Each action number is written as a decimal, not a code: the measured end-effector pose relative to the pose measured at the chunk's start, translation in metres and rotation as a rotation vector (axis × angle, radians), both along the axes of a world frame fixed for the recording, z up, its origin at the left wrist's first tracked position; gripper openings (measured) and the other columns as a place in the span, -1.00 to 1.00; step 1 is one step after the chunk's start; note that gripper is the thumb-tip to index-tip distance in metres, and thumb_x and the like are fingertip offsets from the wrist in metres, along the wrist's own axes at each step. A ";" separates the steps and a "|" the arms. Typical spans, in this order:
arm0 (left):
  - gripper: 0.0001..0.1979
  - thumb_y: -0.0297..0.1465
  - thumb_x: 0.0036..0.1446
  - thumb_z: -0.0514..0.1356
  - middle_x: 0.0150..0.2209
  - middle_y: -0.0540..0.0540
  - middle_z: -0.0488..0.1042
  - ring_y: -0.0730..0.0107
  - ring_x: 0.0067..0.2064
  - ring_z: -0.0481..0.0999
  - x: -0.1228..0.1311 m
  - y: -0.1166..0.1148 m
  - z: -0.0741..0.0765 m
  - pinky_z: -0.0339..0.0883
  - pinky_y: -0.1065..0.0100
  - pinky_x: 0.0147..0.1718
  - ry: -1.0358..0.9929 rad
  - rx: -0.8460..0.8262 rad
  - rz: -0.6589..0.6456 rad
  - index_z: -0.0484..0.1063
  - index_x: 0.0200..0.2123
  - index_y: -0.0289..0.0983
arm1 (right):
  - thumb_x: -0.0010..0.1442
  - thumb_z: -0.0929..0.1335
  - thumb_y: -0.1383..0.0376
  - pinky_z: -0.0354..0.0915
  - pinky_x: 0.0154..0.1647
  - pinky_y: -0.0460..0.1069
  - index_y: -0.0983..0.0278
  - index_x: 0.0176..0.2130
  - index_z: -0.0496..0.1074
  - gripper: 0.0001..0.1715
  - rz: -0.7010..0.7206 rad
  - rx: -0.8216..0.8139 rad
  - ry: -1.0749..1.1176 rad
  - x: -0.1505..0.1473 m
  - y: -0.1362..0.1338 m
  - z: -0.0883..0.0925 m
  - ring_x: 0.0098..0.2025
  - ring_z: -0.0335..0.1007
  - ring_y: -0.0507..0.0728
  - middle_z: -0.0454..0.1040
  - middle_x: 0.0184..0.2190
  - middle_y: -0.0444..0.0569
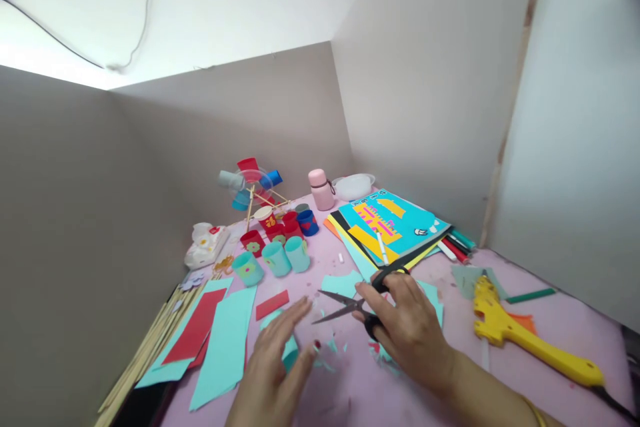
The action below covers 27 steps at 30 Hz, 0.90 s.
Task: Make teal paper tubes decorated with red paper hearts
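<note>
My right hand (415, 327) is closed on a pair of black-handled scissors (347, 305), its blades spread apart and pointing left. Facing it, my left hand (275, 363) has thumb and fingers apart. A curled light-blue paper piece (290, 350) lies just under that hand, partly hidden by it. Small paper scraps (327, 357) are scattered between the two hands. Beyond my left fingers is a red paper strip (272, 304). A larger light-blue paper offcut (341, 283) rests behind the scissor blades.
Light-blue paper sheets (225, 347) and a red sheet (196, 327) lie left, beside wooden sticks (145, 353). Behind stand decorated paper cups (277, 259), a wheel model (251, 187) and a pink bottle (321, 192). A yellow glue gun (530, 340) lies right, near a colourful pad (395, 223).
</note>
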State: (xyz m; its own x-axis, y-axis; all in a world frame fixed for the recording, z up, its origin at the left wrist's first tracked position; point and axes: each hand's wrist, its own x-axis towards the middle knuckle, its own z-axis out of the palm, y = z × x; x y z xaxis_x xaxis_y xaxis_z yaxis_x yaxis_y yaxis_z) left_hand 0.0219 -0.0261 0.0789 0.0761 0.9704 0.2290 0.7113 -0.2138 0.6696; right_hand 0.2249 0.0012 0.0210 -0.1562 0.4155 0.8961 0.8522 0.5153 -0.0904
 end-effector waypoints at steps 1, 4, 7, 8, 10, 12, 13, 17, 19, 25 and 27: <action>-0.77 -0.19 0.08 0.12 -0.03 -0.15 0.52 0.03 0.08 0.39 0.002 -0.002 0.002 0.22 0.03 0.05 0.013 -0.005 -0.017 0.51 -0.44 -0.15 | 0.24 0.21 0.39 0.27 -0.27 0.07 0.30 -0.13 0.43 -0.74 -0.003 0.024 0.006 0.001 0.000 0.001 -0.27 0.25 0.22 0.31 -0.34 0.08; -0.72 -0.16 0.07 0.13 -0.04 -0.15 0.51 0.02 0.04 0.41 0.014 -0.007 0.006 0.22 -0.01 0.03 -0.001 0.063 0.052 0.39 -0.59 -0.16 | 0.23 0.21 0.43 0.27 -0.24 0.07 0.29 -0.14 0.42 -0.73 -0.019 0.073 0.003 0.002 -0.001 0.002 -0.26 0.24 0.20 0.29 -0.33 0.07; -0.72 -0.18 0.00 0.21 0.07 -0.18 0.41 0.01 0.12 0.31 0.029 -0.008 0.010 0.15 -0.07 0.07 0.007 0.147 0.066 0.43 -0.22 -0.15 | 0.23 0.19 0.45 0.24 -0.23 0.08 0.26 -0.12 0.40 -0.71 -0.033 0.085 0.003 0.000 -0.003 0.001 -0.24 0.24 0.20 0.30 -0.31 0.05; -0.68 -0.20 0.00 0.21 0.05 -0.18 0.42 0.01 0.12 0.31 0.033 -0.008 0.010 0.15 -0.07 0.07 0.019 0.156 0.041 0.43 -0.16 -0.15 | 0.23 0.19 0.46 0.23 -0.21 0.09 0.24 -0.11 0.39 -0.70 -0.030 0.089 0.001 0.000 -0.003 0.000 -0.23 0.25 0.20 0.31 -0.29 0.05; -0.81 -0.24 0.05 0.18 -0.08 -0.15 0.51 0.05 0.03 0.40 0.041 -0.006 0.011 0.21 0.00 0.02 0.032 0.150 -0.025 0.49 -0.26 -0.15 | 0.22 0.18 0.49 0.19 -0.17 0.11 0.23 -0.10 0.38 -0.66 -0.015 0.099 -0.004 -0.001 -0.005 -0.001 -0.21 0.25 0.20 0.32 -0.27 0.05; -0.84 -0.28 0.10 0.15 -0.25 -0.09 0.57 0.12 -0.11 0.49 0.045 -0.005 0.011 0.30 0.11 -0.08 -0.010 0.145 -0.068 0.50 -0.45 -0.15 | 0.22 0.18 0.49 0.16 -0.15 0.11 0.21 -0.11 0.39 -0.66 0.003 0.098 -0.006 -0.002 -0.006 -0.002 -0.21 0.25 0.20 0.33 -0.26 0.04; -0.81 -0.29 0.11 0.15 -0.32 -0.07 0.58 0.16 -0.17 0.51 0.046 -0.005 0.011 0.33 0.16 -0.13 -0.051 0.138 -0.077 0.50 -0.48 -0.15 | 0.23 0.18 0.48 0.14 -0.15 0.10 0.20 -0.13 0.40 -0.67 0.010 0.090 -0.004 -0.003 -0.006 -0.003 -0.21 0.24 0.20 0.33 -0.27 0.03; -0.85 -0.32 0.09 0.17 -0.35 -0.04 0.58 0.22 -0.21 0.52 0.046 -0.008 0.008 0.35 0.28 -0.19 -0.180 0.138 -0.045 0.52 -0.47 -0.16 | 0.26 0.18 0.41 0.10 -0.11 0.10 0.16 -0.15 0.42 -0.70 0.036 0.043 0.007 -0.007 -0.007 -0.005 -0.24 0.22 0.18 0.32 -0.30 0.01; -0.87 -0.33 0.07 0.19 -0.35 -0.04 0.58 0.22 -0.20 0.51 0.041 -0.009 0.002 0.33 0.28 -0.17 -0.169 0.184 -0.029 0.53 -0.46 -0.15 | 0.27 0.17 0.40 0.09 -0.10 0.09 0.15 -0.14 0.42 -0.69 0.052 0.037 0.005 -0.009 -0.007 -0.007 -0.26 0.21 0.17 0.31 -0.31 0.00; -0.76 -0.13 -0.03 0.21 -0.33 -0.02 0.56 0.17 -0.17 0.49 0.016 0.000 -0.009 0.31 0.25 -0.15 -0.421 0.212 0.349 0.47 -0.47 -0.17 | 0.28 0.16 0.37 0.14 -0.20 0.10 0.24 -0.21 0.42 -0.73 -0.005 0.038 0.038 -0.003 -0.002 -0.004 -0.27 0.19 0.20 0.28 -0.33 0.04; -0.73 -0.09 -0.06 0.21 -0.35 -0.03 0.55 0.13 -0.14 0.48 0.011 0.003 -0.008 0.29 0.21 -0.11 -0.413 0.162 0.338 0.45 -0.51 -0.17 | 0.27 0.18 0.31 0.16 -0.24 0.12 0.28 -0.23 0.41 -0.76 -0.017 0.007 0.060 0.001 0.000 -0.002 -0.25 0.20 0.24 0.28 -0.31 0.08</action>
State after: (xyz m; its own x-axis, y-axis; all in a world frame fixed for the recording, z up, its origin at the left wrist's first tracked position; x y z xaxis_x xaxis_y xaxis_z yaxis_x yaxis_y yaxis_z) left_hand 0.0326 -0.0233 0.0710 -0.3610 0.8751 0.3224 0.4434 -0.1431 0.8848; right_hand 0.2258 0.0016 0.0191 -0.0953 0.4116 0.9064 0.8540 0.5016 -0.1380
